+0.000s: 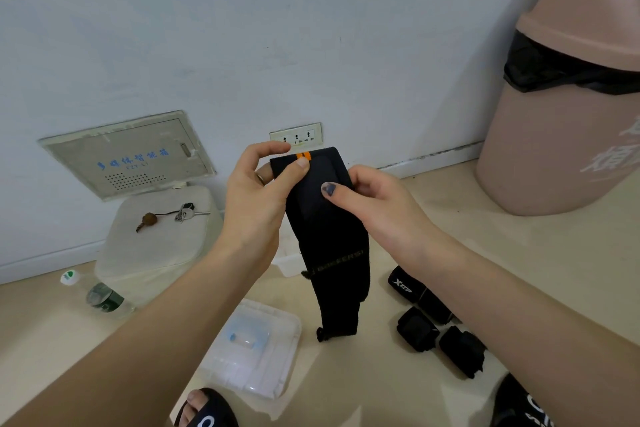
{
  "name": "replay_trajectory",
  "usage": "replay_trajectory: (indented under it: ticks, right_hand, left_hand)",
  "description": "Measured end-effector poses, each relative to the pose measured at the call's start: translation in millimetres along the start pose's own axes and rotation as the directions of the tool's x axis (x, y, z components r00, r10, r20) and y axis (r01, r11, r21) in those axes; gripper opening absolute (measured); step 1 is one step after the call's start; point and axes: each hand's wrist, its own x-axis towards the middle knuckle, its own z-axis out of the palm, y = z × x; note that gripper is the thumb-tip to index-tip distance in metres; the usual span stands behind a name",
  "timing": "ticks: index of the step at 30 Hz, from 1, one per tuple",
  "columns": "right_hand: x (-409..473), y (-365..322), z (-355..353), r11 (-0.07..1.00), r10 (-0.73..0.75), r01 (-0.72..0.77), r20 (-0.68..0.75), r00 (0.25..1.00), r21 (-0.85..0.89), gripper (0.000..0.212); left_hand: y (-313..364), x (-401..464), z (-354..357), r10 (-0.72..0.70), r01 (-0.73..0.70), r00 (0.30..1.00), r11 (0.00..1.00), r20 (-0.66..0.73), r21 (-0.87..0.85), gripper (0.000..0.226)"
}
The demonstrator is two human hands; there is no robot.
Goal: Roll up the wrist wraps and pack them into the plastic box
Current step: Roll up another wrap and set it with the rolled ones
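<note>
A black wrist wrap (pixel 325 229) hangs unrolled in mid-air at the centre of the view, its top edge with an orange tab held up and its tail dangling toward the floor. It looks soft, light and limp, a stretchy band that will sag unless kept taut, so the best place to take it is the top edge, where a tight first fold can start the roll. The left hand (pixel 258 193) pinches the upper left corner between thumb and forefinger, its other fingers curled loosely; the right hand (pixel 375 200) pinches the right edge a little lower, thumb pressed on the front. Both forearms reach up and inward from the bottom corners. Rolled wraps (pixel 440 333) lie on the floor at about 4 o'clock, and what seems to be the plastic box (pixel 254 350), possibly only its lid, sits at 7 o'clock.
</note>
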Motion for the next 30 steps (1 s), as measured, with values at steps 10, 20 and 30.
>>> replay_trajectory:
  ticks: [10,20,30]
  right_hand:
    - [-4,-3,4,0.979,0.085,-0.084,0.004,0.996,0.188,0.021]
    - [-3,5,10,0.997,0.036,-0.03,-0.097,0.995,0.065,0.029]
    - [-7,3,15,0.995,0.099,-0.097,-0.051,0.994,0.037,0.028]
  left_hand:
    - [-7,-10,10,0.079,-0.085,0.996,0.986,0.048,0.146,0.019]
    - [-15,-12,19,-0.046,0.041,0.998,0.992,0.043,0.117,0.02]
    - [-13,-9,17,-0.045,0.047,0.999,0.99,-0.016,0.133,0.026]
